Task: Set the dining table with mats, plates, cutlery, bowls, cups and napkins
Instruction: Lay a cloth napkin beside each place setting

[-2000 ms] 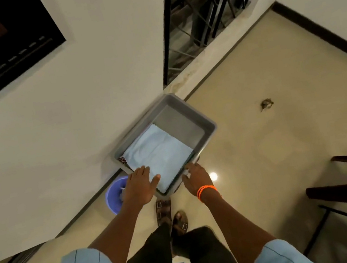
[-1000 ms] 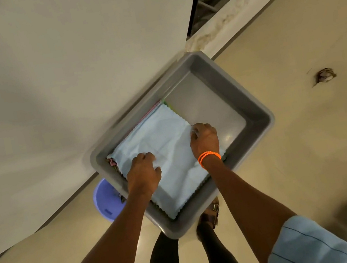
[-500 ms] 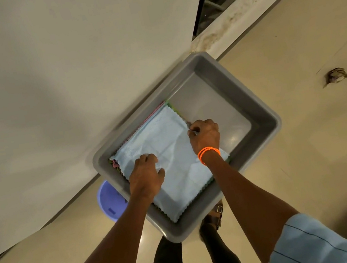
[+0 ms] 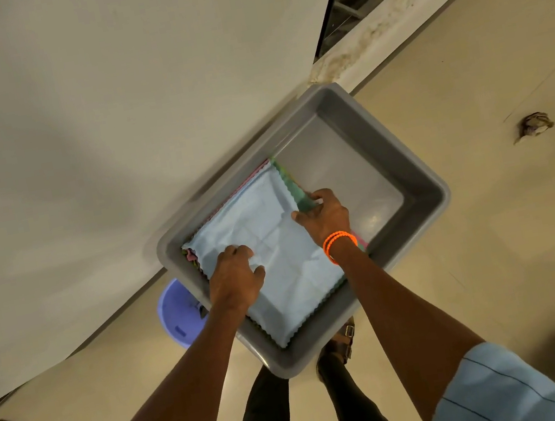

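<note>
**Napkins in the tub**

Beige floor by a white wall holds a grey plastic tub point(image 4: 405, 165). Inside lies a soft light-blue cloth napkin point(image 4: 275, 247). Left hand point(image 4: 234, 279) bunches it; right hand point(image 4: 324, 218) pinches the stack's edge. Light, floppy; lift by edges.

We have one view, from the head, wide-angled, looking steeply down from close above at a grey tub point(image 4: 405, 165) by a wall point(image 4: 102, 111), both forearms reaching in from below.

Napkins point(image 4: 275, 247) in tub point(image 4: 405, 165), left half.
</note>
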